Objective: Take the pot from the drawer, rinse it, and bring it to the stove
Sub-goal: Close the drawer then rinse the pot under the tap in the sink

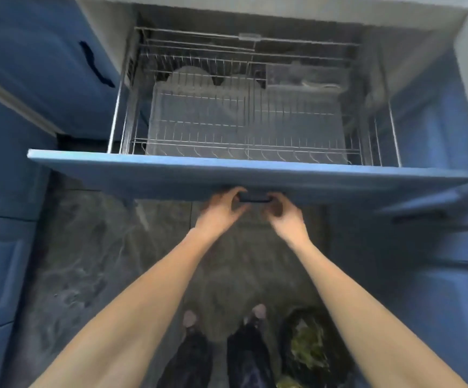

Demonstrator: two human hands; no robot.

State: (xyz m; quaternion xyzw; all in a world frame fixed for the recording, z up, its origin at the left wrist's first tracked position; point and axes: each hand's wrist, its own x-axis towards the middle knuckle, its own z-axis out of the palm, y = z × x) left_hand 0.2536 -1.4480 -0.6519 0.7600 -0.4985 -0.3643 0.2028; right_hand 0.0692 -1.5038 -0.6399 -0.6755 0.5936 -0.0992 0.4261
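Note:
A blue drawer [171,172] stands pulled out in front of me, with a wire rack [244,127] inside. Both hands are at the dark handle [255,198] under the drawer front. My left hand [223,210] curls around the handle's left end. My right hand [284,217] grips its right end. Pale plates [190,77] stand at the back left of the rack, and a clear box [305,77] sits at the back right. No pot shows in the drawer; the picture is blurred.
Blue cabinet doors [31,79] flank the drawer on both sides. A dark bin with green scraps [308,345] stands on the grey marbled floor [87,261] by my right foot. My feet are below the drawer front.

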